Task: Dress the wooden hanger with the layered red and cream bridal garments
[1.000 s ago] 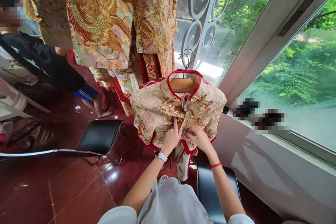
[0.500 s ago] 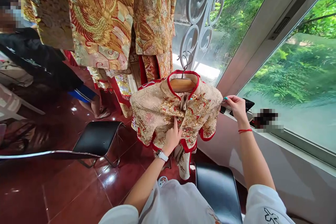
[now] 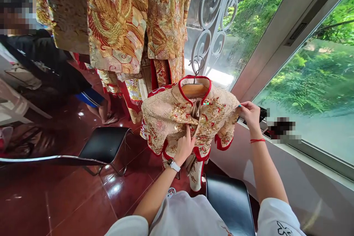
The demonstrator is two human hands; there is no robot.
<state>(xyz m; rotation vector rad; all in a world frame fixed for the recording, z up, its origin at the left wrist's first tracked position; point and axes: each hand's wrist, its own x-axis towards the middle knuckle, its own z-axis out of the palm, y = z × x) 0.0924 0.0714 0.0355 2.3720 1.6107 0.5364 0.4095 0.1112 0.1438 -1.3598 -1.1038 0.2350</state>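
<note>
A short beige jacket [image 3: 177, 118] with gold sequin embroidery and red trim hangs on a wooden hanger [image 3: 193, 90]. My left hand [image 3: 184, 147], with a white watch [image 3: 174, 166] at the wrist, is at the front opening. Its index finger points upward against the cloth and its thumb lies by the front edge, gripping the flap. Between thumb and fingertips, my right hand [image 3: 251, 114] pinches the jacket's outer shoulder or sleeve on the right. Part of the lower front is hidden behind my left hand.
Gold embroidered garments [image 3: 116, 25] hang behind. Black chairs stand left [image 3: 103, 145] and close by on the right [image 3: 229, 199]. A windowsill [image 3: 312, 151] with dark items runs along the right. A person in dark clothes [image 3: 47, 62] is at the far left.
The jacket's right-hand sleeve is drawn slightly outward at my right fingertips. My left hand stays at the front opening. The whole view has shifted a little.
</note>
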